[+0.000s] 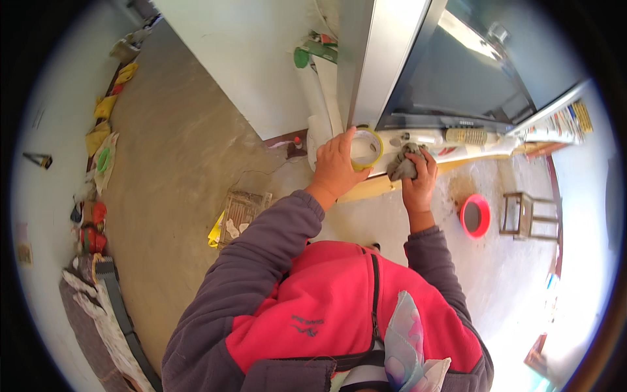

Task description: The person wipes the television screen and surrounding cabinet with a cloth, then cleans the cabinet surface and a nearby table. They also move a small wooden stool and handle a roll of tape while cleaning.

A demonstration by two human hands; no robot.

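Note:
A roll of yellow adhesive tape (378,153) is held by its rim between the thumb and fingers of my left hand (337,165), at the left end of a television cabinet (365,190). A crumpled grey rag (404,165) is bunched in my right hand (422,179) over the cabinet's front edge. Right behind both hands stands a flat-screen television (455,78). On the cabinet top, beyond the rag, lie a small clear bottle-like item (416,138) and a remote control (466,136).
Rolled paper (319,98) leans beside the cabinet's left end. On the floor to the right are a red basin (485,215) of dark water and a wooden chair (525,215). A low wooden stool (243,211) stands at left. Newspapers (558,125) lie at the cabinet's right end.

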